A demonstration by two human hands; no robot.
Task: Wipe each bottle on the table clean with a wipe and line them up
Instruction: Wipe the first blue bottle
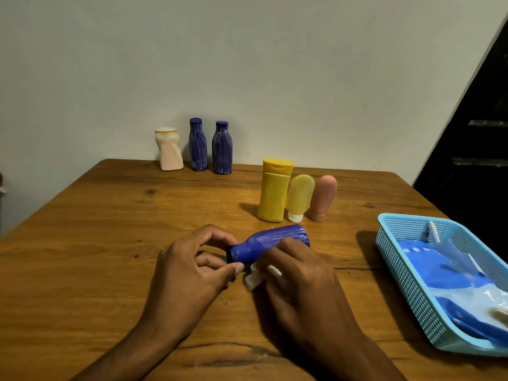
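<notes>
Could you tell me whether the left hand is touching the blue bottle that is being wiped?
Touching. The head view shows the left hand pinching the cap end of the lying blue bottle between thumb and fingers, with no gap.

- Bare worktop (pixel 90 243) across the left half, from near edge to far edge.
- Far edge blocked by a cream bottle (pixel 168 149) and two upright blue bottles (pixel 210 145).
- Right of centre, a tight cluster: yellow bottle (pixel 273 191), yellow tube (pixel 299 196), pink tube (pixel 323 198).
- Right edge taken by a blue basket (pixel 406 284); open strip between basket and cluster.
</notes>
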